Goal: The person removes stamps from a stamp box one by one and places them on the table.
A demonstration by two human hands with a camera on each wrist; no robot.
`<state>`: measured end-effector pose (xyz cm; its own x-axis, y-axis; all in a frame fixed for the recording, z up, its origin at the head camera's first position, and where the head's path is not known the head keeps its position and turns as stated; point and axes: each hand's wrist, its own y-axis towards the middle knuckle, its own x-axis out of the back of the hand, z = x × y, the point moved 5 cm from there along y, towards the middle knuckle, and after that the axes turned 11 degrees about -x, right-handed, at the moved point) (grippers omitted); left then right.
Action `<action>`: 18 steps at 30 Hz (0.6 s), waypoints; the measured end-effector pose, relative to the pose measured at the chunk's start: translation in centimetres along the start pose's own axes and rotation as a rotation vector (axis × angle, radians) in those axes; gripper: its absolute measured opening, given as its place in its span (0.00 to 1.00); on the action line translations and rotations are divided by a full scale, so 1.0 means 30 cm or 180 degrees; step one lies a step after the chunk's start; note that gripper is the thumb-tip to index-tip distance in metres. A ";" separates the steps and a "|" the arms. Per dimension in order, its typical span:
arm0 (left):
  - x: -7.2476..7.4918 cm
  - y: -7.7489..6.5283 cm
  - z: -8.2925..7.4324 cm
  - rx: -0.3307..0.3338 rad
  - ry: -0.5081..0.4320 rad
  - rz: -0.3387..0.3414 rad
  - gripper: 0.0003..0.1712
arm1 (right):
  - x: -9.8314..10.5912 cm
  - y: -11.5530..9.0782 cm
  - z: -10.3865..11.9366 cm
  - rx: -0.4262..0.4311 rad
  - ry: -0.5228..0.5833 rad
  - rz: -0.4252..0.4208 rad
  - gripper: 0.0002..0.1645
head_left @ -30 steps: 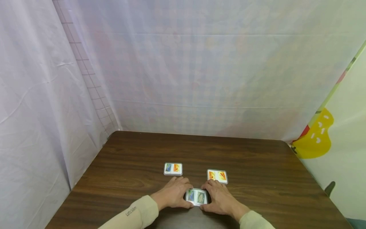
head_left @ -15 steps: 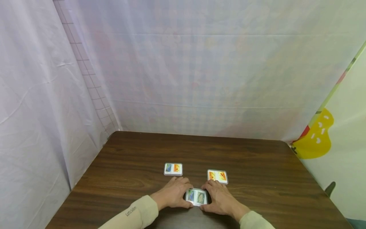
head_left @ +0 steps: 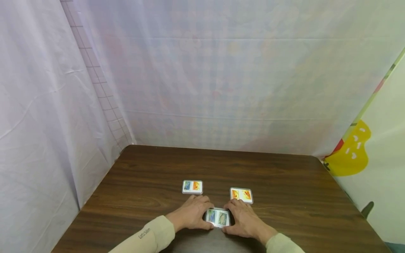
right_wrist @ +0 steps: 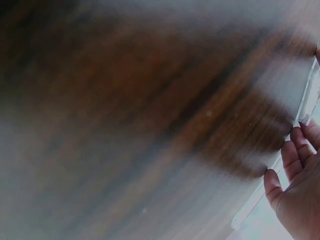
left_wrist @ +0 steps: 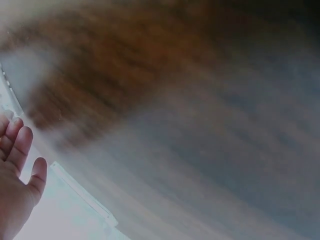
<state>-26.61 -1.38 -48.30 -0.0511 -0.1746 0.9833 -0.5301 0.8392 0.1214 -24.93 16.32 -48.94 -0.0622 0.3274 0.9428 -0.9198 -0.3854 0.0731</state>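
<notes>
A flat clear card case with two printed pictures, one blue-green and one of a round greenish shape, lies near the table's front. My left hand holds it along the left side, thumb at the near corner and index finger at the far one. On the opposite side my right hand grips it the same way. A second case, with blue and orange pictures, lies just beyond my left fingers. Behind my right fingers lies a third case with two orange pictures, its near edge partly covered by them.
The dark wood-grain table has rounded far corners. A white curtain hangs right behind it, and more white cloth hangs on the left. On the right hangs a pale sheet with a yellow print.
</notes>
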 end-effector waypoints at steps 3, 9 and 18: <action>0.006 -0.001 0.006 0.0019 -0.0043 -0.0015 0.33 | -0.001 0.000 -0.001 -0.0022 -0.0002 0.0006 0.39; 0.029 -0.013 0.025 0.0038 -0.0126 -0.0068 0.32 | -0.006 0.000 -0.005 -0.0056 0.0022 0.0055 0.42; 0.055 -0.047 0.069 0.0177 -0.0129 -0.0154 0.33 | -0.010 -0.004 -0.011 -0.0080 0.0072 0.0116 0.38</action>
<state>-27.69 -3.91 -47.12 -0.0580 -0.2359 0.9701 -0.5790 0.7996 0.1598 -24.94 16.55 -49.33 -0.1044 0.3331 0.9371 -0.9263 -0.3756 0.0303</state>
